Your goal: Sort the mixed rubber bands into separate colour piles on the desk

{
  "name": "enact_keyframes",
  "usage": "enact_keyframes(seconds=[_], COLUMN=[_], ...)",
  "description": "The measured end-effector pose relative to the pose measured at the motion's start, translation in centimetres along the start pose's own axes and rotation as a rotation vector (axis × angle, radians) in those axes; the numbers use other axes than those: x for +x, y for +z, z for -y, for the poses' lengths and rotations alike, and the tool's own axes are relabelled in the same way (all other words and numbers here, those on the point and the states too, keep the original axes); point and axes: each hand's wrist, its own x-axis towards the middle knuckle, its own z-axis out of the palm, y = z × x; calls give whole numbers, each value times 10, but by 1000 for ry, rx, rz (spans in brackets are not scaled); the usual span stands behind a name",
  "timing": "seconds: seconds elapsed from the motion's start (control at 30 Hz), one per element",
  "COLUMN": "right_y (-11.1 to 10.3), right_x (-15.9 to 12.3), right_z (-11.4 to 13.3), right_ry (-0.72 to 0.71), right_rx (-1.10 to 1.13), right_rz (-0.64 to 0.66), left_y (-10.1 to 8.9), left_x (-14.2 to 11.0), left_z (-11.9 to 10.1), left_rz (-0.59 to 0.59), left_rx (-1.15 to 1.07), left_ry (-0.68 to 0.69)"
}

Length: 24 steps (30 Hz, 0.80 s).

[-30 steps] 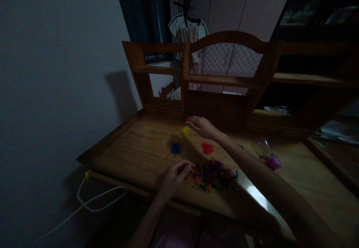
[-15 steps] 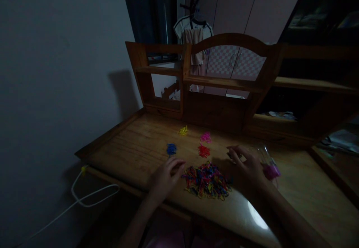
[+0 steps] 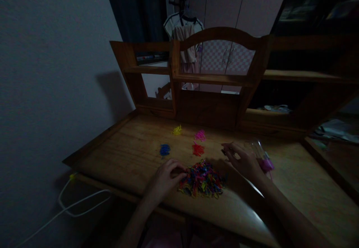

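A mixed heap of small coloured bands (image 3: 202, 179) lies on the wooden desk (image 3: 134, 154) near its front edge. My left hand (image 3: 165, 179) rests at the heap's left edge, fingers curled and pinching into it. My right hand (image 3: 243, 160) hovers to the right of the heap, fingers loosely spread. Behind the heap lie small sorted piles: a yellow pile (image 3: 176, 130), a pink pile (image 3: 200, 135), a red pile (image 3: 198, 149) and a blue pile (image 3: 165, 149).
A clear plastic bag with a pink end (image 3: 262, 157) lies just right of my right hand. A wooden shelf unit (image 3: 213, 78) stands at the desk's back. A white cable (image 3: 70, 208) hangs off the left front corner. A wall closes the left side.
My right hand drew back from the yellow pile at the far side to the heap's right. My left hand closed in on the heap's left edge.
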Motion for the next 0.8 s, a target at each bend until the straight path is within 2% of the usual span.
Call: enact_keyframes(seconds=[0.2, 0.43, 0.6, 0.8], right_y=[-5, 0, 0, 2], right_x=[1, 0, 0, 0], right_z=[1, -1, 0, 0], right_ry=[-22, -27, -46, -55], right_rx=[-13, -13, -16, -28], right_rz=[23, 30, 30, 32], left_y=[0, 1, -2, -4], left_x=[1, 6, 4, 5], left_z=[1, 4, -3, -8], left_rz=[1, -42, -71, -73], left_rx=[24, 83, -29, -238], left_ry=[5, -2, -19, -127])
